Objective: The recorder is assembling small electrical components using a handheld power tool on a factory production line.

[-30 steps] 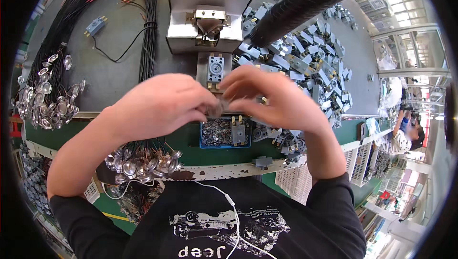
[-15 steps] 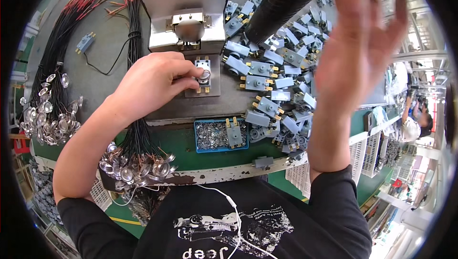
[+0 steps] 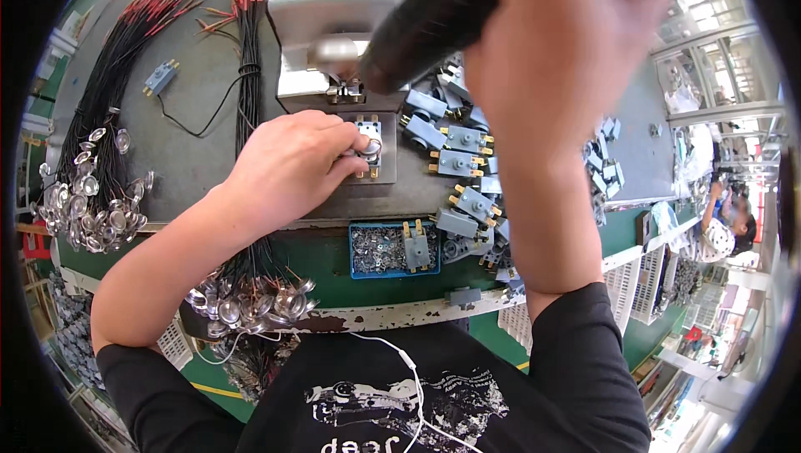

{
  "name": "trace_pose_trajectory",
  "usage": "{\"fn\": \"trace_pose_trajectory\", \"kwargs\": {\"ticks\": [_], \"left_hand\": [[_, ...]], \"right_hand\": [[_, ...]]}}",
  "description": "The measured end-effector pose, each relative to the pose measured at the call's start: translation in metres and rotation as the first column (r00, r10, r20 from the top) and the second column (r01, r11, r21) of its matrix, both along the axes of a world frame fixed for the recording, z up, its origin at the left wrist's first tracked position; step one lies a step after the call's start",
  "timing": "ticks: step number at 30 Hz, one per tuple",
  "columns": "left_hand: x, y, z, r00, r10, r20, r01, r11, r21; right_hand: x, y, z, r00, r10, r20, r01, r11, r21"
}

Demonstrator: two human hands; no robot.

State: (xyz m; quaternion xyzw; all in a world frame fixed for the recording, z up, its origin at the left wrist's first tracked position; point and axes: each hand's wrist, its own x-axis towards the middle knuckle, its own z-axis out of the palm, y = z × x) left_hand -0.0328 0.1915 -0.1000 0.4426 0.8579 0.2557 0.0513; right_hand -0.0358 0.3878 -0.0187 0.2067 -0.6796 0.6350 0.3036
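Observation:
My left hand pinches a small round silver metal cap between thumb and fingertips. The cap rests over a light-coloured switch body with brass terminals. That body lies on a flat metal plate in front of a white bench press. Up high and close to the camera, my right hand is wrapped round a thick black handle. Motion blurs this hand, and part of its fingers falls outside the picture. The handle's lower end covers the press's right side.
Grey switches with brass terminals lie piled right of the plate. A blue tray of small metal pieces, with one switch on top, stands at the front edge. Bundled black wires with silver caps lie left, near a single grey switch.
My right hand, open and raised before, has come left and closed on the black handle. The handle's lower end has swung left. My left hand keeps its pinch at the plate.

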Motion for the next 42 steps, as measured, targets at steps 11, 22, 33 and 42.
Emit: {"fn": "trace_pose_trajectory", "kwargs": {"ticks": [11, 22, 33, 42], "left_hand": [[0.0, -0.005, 0.001, 0.997, -0.003, 0.071, 0.003, 1.0, -0.001], [0.007, -0.008, -0.02, 0.989, 0.048, 0.137, -0.063, 0.992, 0.105], [0.007, -0.003, -0.021, 0.999, 0.036, 0.034, -0.041, 0.987, 0.158], [0.008, -0.002, -0.018, 0.999, 0.027, 0.02, -0.029, 0.989, 0.146]], "right_hand": [[-0.019, -0.063, 0.003, 0.994, 0.107, -0.033, -0.112, 0.973, -0.204], [-0.014, -0.057, 0.006, 0.986, 0.162, 0.044, -0.151, 0.972, -0.181], [-0.046, -0.016, -0.024, 0.747, 0.282, -0.601, -0.359, 0.933, -0.008], [-0.05, -0.009, -0.027, 0.695, 0.266, -0.668, -0.323, 0.946, 0.041]]}}
